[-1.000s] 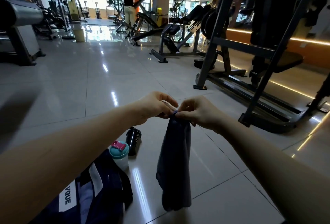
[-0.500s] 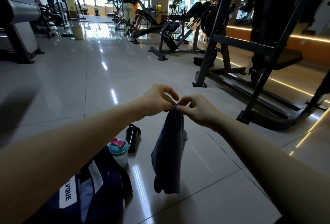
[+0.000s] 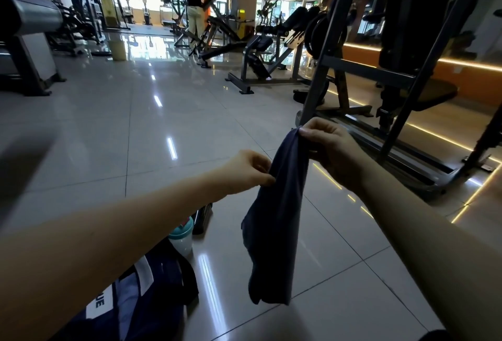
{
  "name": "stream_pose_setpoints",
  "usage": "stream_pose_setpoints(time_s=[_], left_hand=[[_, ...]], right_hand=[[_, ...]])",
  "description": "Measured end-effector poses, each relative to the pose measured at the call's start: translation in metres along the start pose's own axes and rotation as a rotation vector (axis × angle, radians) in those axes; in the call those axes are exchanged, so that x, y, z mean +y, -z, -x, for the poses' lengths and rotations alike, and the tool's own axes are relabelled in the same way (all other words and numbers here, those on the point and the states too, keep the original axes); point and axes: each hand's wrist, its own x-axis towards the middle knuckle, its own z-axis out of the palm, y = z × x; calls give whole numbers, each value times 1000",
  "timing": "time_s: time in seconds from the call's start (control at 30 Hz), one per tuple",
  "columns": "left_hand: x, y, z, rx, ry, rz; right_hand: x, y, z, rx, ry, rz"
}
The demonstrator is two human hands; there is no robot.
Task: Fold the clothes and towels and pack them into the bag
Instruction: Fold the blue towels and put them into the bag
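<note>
A dark navy cloth (image 3: 274, 226) hangs in the air over the tiled floor. My right hand (image 3: 330, 150) pinches its top corner and holds it up. Lower and to the left, my left hand (image 3: 250, 169) pinches the cloth's left edge. A dark blue bag (image 3: 152, 297) with a white label lies on the floor at the lower left, partly hidden by my left forearm.
A teal-lidded shaker bottle (image 3: 182, 237) and a black bottle (image 3: 202, 217) stand on the floor beside the bag. A black metal gym rack (image 3: 385, 112) stands close on the right. More machines and a standing person (image 3: 194, 6) are far back.
My hands were pinched together at the cloth's top. Now the right hand has risen to the right with the corner, and the left hand has slid down the cloth's left edge.
</note>
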Motion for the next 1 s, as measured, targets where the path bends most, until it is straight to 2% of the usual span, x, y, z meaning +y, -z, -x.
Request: stream_pose_setpoints(time_s=[0.13,0.33,0.47,0.57,0.63,0.87,1.0], left_hand=[[-3,-4,-1,94,-59,-12],[-22,-11,3,200,-198,-84],[-29,-22,1,277,-427,-374],[-42,-26,-4,295,-493,-502],[-49,-28,-6,293,-477,-510],[-63,-28,-9,265,-240,-436],[-55,-35,-5,134,-117,-316]], right_hand=[[2,14,1,205,15,10],[-3,17,3,395,67,115],[-11,12,2,465,163,196],[-16,10,0,495,196,191],[-18,12,-1,520,200,192],[-20,26,0,587,143,53],[-20,26,-1,593,130,29]])
